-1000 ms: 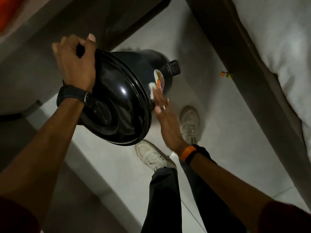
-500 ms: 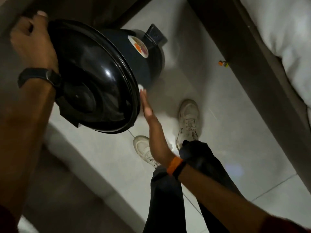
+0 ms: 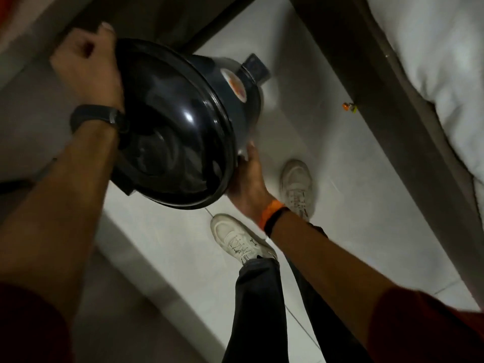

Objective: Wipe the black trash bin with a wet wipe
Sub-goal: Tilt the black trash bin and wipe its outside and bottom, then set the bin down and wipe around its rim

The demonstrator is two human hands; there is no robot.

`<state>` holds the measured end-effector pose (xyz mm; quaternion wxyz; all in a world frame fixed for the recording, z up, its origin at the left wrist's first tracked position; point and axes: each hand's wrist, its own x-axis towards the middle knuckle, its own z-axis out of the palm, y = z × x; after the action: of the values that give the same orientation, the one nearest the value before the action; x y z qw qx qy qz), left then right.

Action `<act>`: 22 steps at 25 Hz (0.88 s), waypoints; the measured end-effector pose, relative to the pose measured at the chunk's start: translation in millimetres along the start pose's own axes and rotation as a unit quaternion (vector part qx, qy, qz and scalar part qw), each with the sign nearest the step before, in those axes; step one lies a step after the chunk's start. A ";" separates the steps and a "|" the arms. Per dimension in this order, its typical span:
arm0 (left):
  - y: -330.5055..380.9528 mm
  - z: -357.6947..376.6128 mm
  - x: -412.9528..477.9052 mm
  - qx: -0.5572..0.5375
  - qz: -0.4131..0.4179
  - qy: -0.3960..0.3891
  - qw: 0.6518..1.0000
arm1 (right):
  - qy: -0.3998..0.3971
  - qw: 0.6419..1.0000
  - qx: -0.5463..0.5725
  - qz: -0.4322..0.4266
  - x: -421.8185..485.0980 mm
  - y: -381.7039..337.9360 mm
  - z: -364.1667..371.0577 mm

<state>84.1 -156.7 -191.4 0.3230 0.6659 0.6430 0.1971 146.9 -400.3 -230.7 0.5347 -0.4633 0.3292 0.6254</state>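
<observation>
The black trash bin [image 3: 183, 121] is up in the air, tipped on its side, with its shiny lid facing the person. It is not resting on the floor [image 3: 340, 205]. The left hand [image 3: 86, 66] is curled around the top edge of the bin and grips it. The right hand [image 3: 248, 179] is flat against the lower side of the bin, fingers spread out. A small pale bit shows at its fingertips; it may be the wet wipe [image 3: 242, 153], but it is too blurry to be sure.

The bin could slip. Only one hand really grips it, and a wet side is slippery. If the right hand rubs too hard, the bin may twist out of the left hand and fall near the white shoes [image 3: 297, 184]. The lid could also swing open. The wipe might drop if the flat hand lifts off.
</observation>
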 end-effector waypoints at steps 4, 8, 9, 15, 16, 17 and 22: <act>44.8 19.5 -33.3 0.074 0.111 -0.035 0.990 | 0.002 0.998 -0.040 0.053 -37.9 12.9 -34.2; 74.1 46.9 -66.2 0.189 0.224 -0.103 0.951 | 0.100 0.981 -0.166 -0.006 -49.9 -8.1 -54.1; 79.1 52.8 -75.2 0.209 0.256 -0.123 0.936 | 0.130 0.972 -0.192 -0.034 -51.7 -17.5 -59.8; 93.6 91.2 -108.9 0.334 0.437 -0.289 0.783 | 0.220 0.924 -0.213 -0.228 -47.4 -102.6 -58.2; 93.0 95.7 -115.4 0.349 0.469 -0.326 0.743 | 0.200 0.928 -0.223 -0.221 -45.6 -109.2 -53.3; 91.0 97.9 -122.4 0.357 0.496 -0.355 0.708 | 0.185 0.932 -0.239 -0.202 -42.8 -112.7 -49.1; 56.2 63.4 -144.1 0.317 0.436 -0.282 0.794 | 0.188 0.937 -0.251 -0.151 -39.9 -106.4 -22.1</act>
<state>154.4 -307.6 -176.1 0.1408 0.9667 0.1918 -0.0943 255.5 -412.4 -192.5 0.4176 -0.7360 0.1820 0.5007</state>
